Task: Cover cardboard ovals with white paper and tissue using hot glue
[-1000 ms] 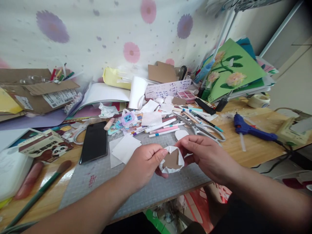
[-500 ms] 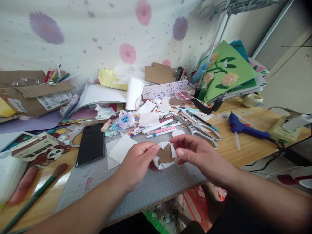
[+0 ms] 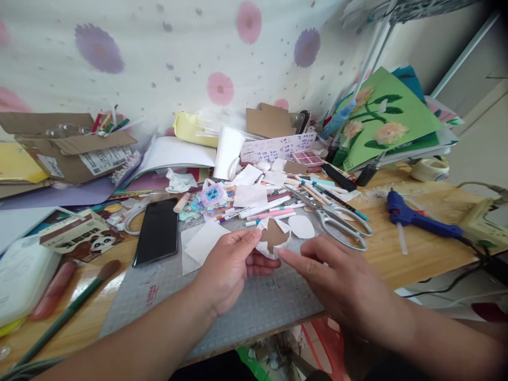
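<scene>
My left hand (image 3: 232, 262) pinches a small round piece of brown cardboard (image 3: 273, 235) between thumb and fingers. White paper is folded over the cardboard's edge in pleats, leaving the brown middle bare. My right hand (image 3: 333, 270) is to the right of it, index finger stretched out with its tip at the lower right of the folded rim. The right thumb is not clearly visible and the other fingers are partly curled. Just behind lies a white rounded paper piece (image 3: 301, 227), beside large scissors (image 3: 337, 219).
A grey cutting mat (image 3: 159, 312) lies under my hands, with a black phone (image 3: 156, 233) and white paper sheets (image 3: 206, 241) on it. Behind are several markers (image 3: 273, 212). A blue glue gun (image 3: 420, 217) is at right; a brush (image 3: 75, 304) and cardboard box (image 3: 79, 151) are left.
My right hand has come off the piece's right side and moved down toward its lower rim, index finger extended. The left hand still holds the piece. The view has shifted slightly left.
</scene>
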Demonstrator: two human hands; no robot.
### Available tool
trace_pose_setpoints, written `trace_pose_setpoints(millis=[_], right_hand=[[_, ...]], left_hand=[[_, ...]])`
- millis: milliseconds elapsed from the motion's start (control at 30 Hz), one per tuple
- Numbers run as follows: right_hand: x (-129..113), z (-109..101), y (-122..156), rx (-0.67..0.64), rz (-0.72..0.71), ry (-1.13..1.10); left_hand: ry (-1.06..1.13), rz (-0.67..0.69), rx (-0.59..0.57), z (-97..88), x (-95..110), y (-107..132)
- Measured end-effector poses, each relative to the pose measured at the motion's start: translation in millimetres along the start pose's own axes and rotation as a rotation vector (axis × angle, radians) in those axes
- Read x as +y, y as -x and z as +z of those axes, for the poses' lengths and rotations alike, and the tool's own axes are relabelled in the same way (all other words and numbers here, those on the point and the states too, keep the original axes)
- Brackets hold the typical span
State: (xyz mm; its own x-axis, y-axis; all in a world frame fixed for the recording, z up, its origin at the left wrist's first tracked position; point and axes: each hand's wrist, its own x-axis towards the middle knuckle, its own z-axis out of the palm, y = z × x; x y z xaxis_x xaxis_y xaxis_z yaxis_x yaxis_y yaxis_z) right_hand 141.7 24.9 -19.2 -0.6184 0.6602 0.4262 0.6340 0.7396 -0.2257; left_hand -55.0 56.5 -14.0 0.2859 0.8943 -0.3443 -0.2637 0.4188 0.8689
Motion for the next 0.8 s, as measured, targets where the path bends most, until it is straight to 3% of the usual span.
trace_pose_setpoints(millis=[300, 467, 633, 800], right_hand=[[-2, 3, -9, -0.029, 0.036, 0.100], [-6, 2, -13, -0.057, 0.097, -0.046], [0, 0, -9, 0.102, -0.032, -0.113], [10, -6, 2, 0.158, 0.138, -0.283]], left_hand=[[0.009, 0.044, -0.100, -2.0, 2, 4], [-0.067, 0.100, -0.053, -3.3, -1, 3], [-0.151, 0.162, -0.004, -7.9, -1, -3], [-0.275, 0.211, 0.022, -12.2, 1, -5]])
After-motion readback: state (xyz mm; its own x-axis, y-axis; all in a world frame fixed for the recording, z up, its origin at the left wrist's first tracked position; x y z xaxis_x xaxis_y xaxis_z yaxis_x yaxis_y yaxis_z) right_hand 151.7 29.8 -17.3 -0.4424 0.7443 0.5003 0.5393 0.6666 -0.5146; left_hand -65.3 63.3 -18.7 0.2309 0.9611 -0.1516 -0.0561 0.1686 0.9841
